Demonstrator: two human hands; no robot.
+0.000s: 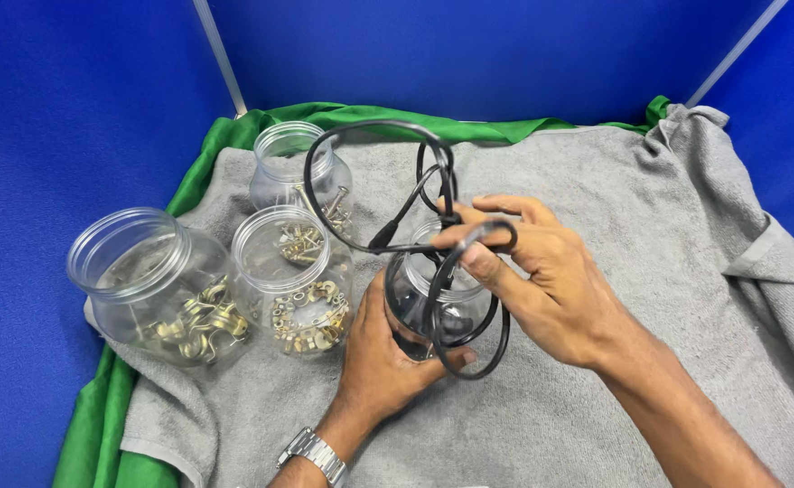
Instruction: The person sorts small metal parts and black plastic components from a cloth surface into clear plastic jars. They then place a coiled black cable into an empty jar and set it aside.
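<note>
My left hand (pixel 386 357) grips a clear plastic jar (pixel 435 303) from below and the side, steadying it on the grey towel (pixel 650 235). My right hand (pixel 532 271) pinches a black cable (pixel 361 194) over the jar's mouth. Part of the cable is coiled inside the jar, while loops hang outside it and arch up to the left. A metal watch (pixel 314 452) sits on my left wrist.
Three more clear jars stand to the left: a large one (pixel 149 285) with brass clips, a middle one (pixel 296 280) with nuts and small brass parts, a back one (pixel 296 172) with screws. A green cloth (pixel 99 425) lies under the towel. Blue walls (pixel 72 108) surround everything.
</note>
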